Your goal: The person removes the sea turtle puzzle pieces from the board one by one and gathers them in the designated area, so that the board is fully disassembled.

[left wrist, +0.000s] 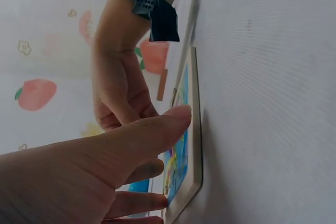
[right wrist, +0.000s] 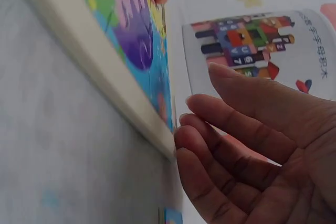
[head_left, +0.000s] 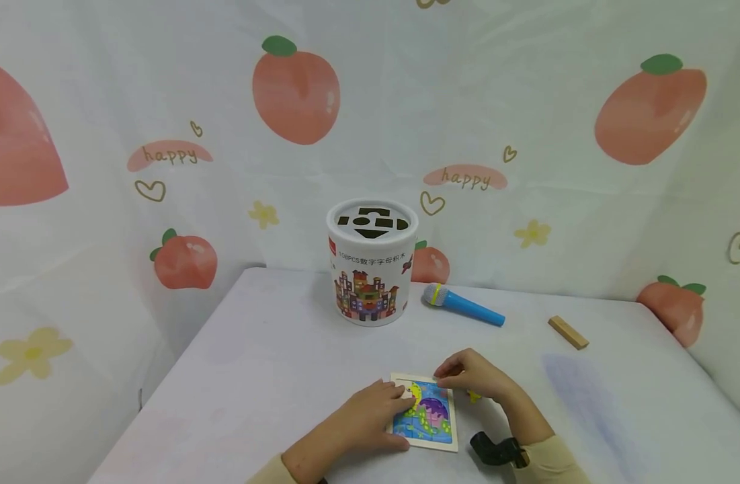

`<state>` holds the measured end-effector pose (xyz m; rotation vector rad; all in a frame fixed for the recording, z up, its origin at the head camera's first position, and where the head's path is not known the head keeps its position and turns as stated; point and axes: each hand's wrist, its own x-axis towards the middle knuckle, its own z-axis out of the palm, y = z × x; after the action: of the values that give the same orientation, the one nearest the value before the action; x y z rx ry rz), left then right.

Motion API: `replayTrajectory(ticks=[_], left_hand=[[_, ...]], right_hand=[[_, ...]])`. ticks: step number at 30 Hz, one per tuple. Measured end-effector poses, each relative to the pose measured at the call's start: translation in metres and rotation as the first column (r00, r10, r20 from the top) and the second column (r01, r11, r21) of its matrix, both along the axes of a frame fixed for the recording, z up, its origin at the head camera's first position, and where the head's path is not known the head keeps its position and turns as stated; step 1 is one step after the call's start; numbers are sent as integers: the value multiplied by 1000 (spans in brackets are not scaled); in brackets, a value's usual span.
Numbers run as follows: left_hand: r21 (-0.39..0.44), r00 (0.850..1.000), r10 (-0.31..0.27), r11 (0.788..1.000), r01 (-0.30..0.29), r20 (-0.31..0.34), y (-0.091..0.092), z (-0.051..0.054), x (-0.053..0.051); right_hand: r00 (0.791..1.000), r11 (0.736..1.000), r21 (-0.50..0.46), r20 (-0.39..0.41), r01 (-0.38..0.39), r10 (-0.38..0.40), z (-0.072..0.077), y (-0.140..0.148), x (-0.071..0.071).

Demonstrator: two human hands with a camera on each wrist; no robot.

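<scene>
A square picture puzzle (head_left: 433, 440) in a pale wooden frame lies flat on the table, with a purple jellyfish on blue and a bare pale patch at its upper left. My left hand (head_left: 370, 417) rests across its left side, thumb at the lower left edge, fingers over the picture. In the left wrist view, that hand's thumb (left wrist: 173, 121) lies against the frame. My right hand (head_left: 481, 376) touches the top right corner with loosely bent fingers; the right wrist view shows no piece in the hand (right wrist: 257, 145). Beneath the right wrist lies a small yellow piece (head_left: 474, 396).
Behind the puzzle stands a white bucket (head_left: 372, 269) with a shape-sorting lid. A blue toy microphone (head_left: 466, 307) lies to its right, and a wooden block (head_left: 568, 333) farther right. A fruit-print cloth hangs behind the table.
</scene>
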<state>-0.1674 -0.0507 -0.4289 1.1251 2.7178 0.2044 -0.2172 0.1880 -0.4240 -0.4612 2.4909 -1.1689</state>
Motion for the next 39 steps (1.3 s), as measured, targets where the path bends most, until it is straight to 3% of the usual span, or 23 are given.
replayTrajectory(ticks=[4, 11, 19, 39], left_hand=[[-8, 1000, 0, 1000, 0, -27, 3, 4, 1], [-25, 1000, 10, 1000, -10, -12, 8, 6, 1], [-80, 999, 18, 997, -16, 28, 11, 8, 1], [-100, 1000, 26, 995, -24, 17, 10, 8, 5]], right_hand=[[999, 999, 24, -15, -41, 41, 0, -9, -2], [995, 995, 40, -8, -96, 97, 3, -25, -2], [998, 997, 60, 11, -55, 54, 4, -33, 1], [998, 998, 26, -21, -63, 63, -1, -32, 5]])
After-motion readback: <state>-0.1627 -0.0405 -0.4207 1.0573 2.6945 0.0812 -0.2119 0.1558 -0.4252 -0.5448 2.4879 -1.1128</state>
